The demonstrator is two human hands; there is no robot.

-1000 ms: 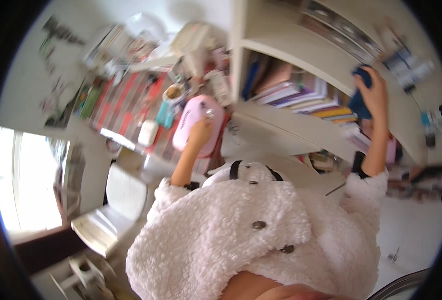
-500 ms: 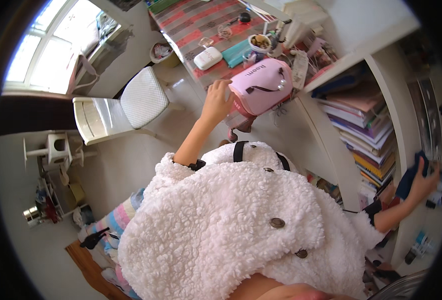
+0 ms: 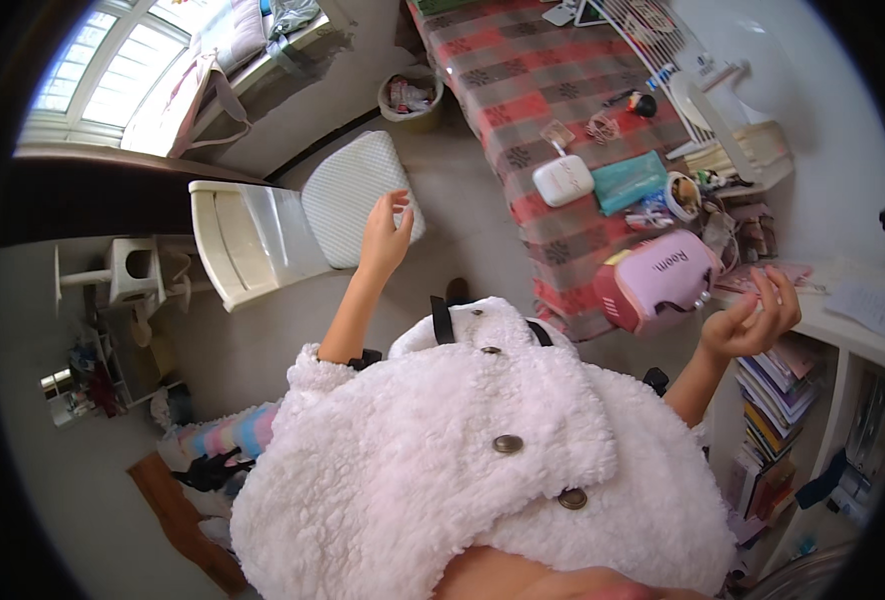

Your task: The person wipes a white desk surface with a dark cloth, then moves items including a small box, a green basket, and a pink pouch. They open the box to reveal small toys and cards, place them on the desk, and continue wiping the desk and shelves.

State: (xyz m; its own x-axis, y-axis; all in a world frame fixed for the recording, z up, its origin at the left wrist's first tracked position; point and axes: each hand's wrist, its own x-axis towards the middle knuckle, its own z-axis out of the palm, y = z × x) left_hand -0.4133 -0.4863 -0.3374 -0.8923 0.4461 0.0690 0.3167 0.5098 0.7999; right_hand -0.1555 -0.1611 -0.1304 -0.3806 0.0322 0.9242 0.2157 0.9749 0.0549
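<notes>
My left hand [image 3: 390,236] hangs in the air over the edge of the chair's white seat [image 3: 348,190]. It is empty, its fingers loosely bent and apart. To the right, my right hand [image 3: 758,318] is raised palm up, fingers half curled and apart, with nothing in it. Just left of that hand, a pink and dark-red bag [image 3: 658,280] lies at the corner of the table, a black cord with white beads on it. A dark blue cloth [image 3: 823,480] hangs at the shelf lower right, away from my hand.
The checked tablecloth [image 3: 523,110] carries a white case [image 3: 564,180], a turquoise pouch [image 3: 631,183] and a filled tub [image 3: 683,195]. Shelves on the right hold stacked books [image 3: 773,395]. A waste bin [image 3: 413,100] stands between chair and table; a cat tree [image 3: 135,270] is far left.
My right hand has left the dark blue cloth at the shelf and come up beside the pink bag. My left hand has moved from the bag toward the chair. The view has turned right.
</notes>
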